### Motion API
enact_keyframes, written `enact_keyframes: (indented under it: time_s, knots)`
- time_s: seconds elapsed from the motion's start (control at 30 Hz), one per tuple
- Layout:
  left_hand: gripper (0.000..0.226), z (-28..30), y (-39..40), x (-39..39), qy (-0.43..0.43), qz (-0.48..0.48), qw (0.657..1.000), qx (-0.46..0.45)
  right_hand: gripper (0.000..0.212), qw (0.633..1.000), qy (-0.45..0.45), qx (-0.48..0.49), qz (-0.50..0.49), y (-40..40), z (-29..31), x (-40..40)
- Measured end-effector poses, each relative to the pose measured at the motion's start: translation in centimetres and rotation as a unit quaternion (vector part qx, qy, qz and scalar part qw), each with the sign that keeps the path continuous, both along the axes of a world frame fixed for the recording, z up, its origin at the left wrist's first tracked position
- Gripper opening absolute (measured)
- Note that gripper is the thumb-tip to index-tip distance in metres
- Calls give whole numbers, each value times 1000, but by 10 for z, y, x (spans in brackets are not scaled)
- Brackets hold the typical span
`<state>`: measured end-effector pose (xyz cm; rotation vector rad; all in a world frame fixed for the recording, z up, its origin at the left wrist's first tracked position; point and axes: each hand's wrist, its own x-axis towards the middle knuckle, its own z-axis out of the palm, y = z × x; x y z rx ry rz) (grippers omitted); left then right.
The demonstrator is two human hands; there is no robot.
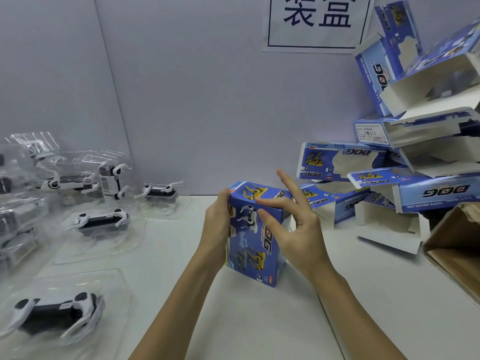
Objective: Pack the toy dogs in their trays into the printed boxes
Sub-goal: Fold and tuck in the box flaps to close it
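White tabletop (298, 307) runs back to a pale grey wall, where a paper sign (318, 22) with two large dark characters hangs.

At the middle of the table a blue printed box (255, 235) stands on end, its top flap closed, pictures of yellow, white and grey dogs on its faces. The left hand (217, 224) grips the box's left side near the top, fingers curled round the far edge, thumb at the upper corner. The right hand (293, 222) is spread loosely, fingers straight: the thumb and one fingertip touch the box's top edge and front face, the other fingers are lifted clear and point up and away.

To the right of that hand lies a loose heap of printed boxes (389, 172), blue outside and white inside, many with open ends, stacked crookedly against the wall. Whether anything sits in them cannot be told. Just beyond, at the right edge, is the corner of a brown cardboard carton (452, 245), its contents out of view.

Well apart on the left side, clear plastic trays (104, 245) lie spread on the table, each holding a black-and-white toy dog (102, 220). One more tray with a dog (55, 314) lies nearest, at the lower left, and another (159, 190) near the wall. Further left the trays overlap in a blurred pile.
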<state>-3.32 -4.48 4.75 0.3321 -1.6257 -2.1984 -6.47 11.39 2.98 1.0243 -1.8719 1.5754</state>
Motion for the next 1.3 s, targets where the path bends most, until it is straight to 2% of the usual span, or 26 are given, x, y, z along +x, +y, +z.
enact_keyframes:
  time_s: [0.13, 0.23, 0.3, 0.4, 0.5, 0.53, 0.6, 0.67, 0.7, 0.77, 0.9, 1.17, 1.3]
  knots:
    - [39, 3, 3, -3, 17, 29, 999, -36, 26, 1000, 10, 11, 2, 0, -5, -5]
    - [35, -3, 0, 0, 39, -33, 998, -30, 47, 1000, -28, -1, 11, 5, -8, -10]
    - [40, -9, -5, 1, 41, -66, 994, -82, 56, 997, -75, -31, 6, 8, -12, -15]
    - [57, -14, -5, 1, 60, -68, 990, -108, 59, 988, -111, -76, -70, 10, -18, -16]
    - [56, -16, 4, 0, 119, -14, 984, -135, 50, 971, -116, -69, -199, 11, -20, -14]
    - [54, -16, 8, 0, 137, -2, 979, -153, 46, 968, -145, -76, -189, 10, -20, -12]
    - [58, -22, 15, 0, 164, 34, 956, -241, 49, 957, -256, -111, -75, 5, -15, -4]
    - [66, -29, 20, 1, 182, 109, 893, -396, 58, 915, -363, -161, 71, -2, -9, 4]
    - [70, -33, 22, 1, 188, 146, 859, -454, 60, 895, -394, -179, 112, -4, -7, 7]
    - [77, -39, 25, -1, 193, 176, 828, -496, 58, 878, -418, -194, 129, -5, -4, 8]
    - [86, -49, 28, -4, 194, 143, 830, -502, 46, 902, -396, -154, 81, -1, -10, 1]
    - [91, -56, 20, -9, 203, 74, 808, -549, 66, 901, -392, -173, 66, -3, -29, -9]
    - [93, -59, 12, -6, 212, 51, 780, -587, 48, 889, -414, -179, 80, -2, -36, -17]
